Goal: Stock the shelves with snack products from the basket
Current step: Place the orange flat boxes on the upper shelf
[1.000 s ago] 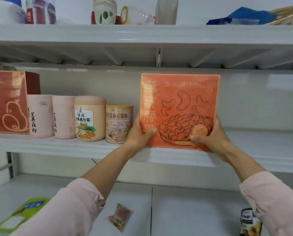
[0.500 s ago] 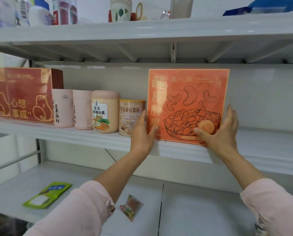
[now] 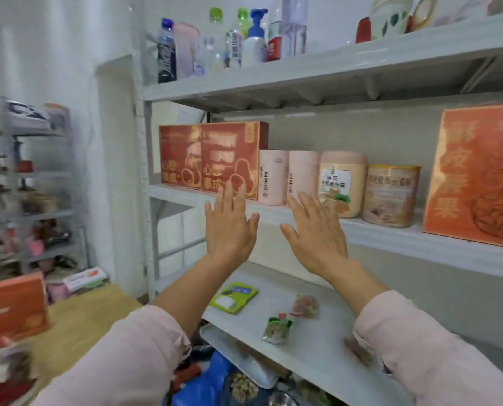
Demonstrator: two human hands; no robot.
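Note:
The orange cashew box point(image 3: 478, 177) stands upright on the middle shelf point(image 3: 390, 235) at the far right, free of both hands. My left hand point(image 3: 229, 227) and my right hand point(image 3: 314, 232) hover in front of the shelf's edge, fingers spread and straight, holding nothing. Left of the orange box on the same shelf stand a beige can point(image 3: 390, 194), a peach jar point(image 3: 344, 183), two pink tubs point(image 3: 288, 177) and two dark red boxes point(image 3: 212, 159).
The lower shelf point(image 3: 317, 347) carries a green packet point(image 3: 234, 297) and small snack packets point(image 3: 278, 329). Bottles point(image 3: 244, 42) and cups point(image 3: 390, 16) fill the top shelf. At the left are another orange box point(image 3: 13, 306) on a wooden table point(image 3: 80, 317) and a blurred rack. Blue bag point(image 3: 215, 382) below.
Both hands let go of the orange cashew box, which now stands on the shelf. The view swung left, and the hands moved left, away from the box, with fingers spread.

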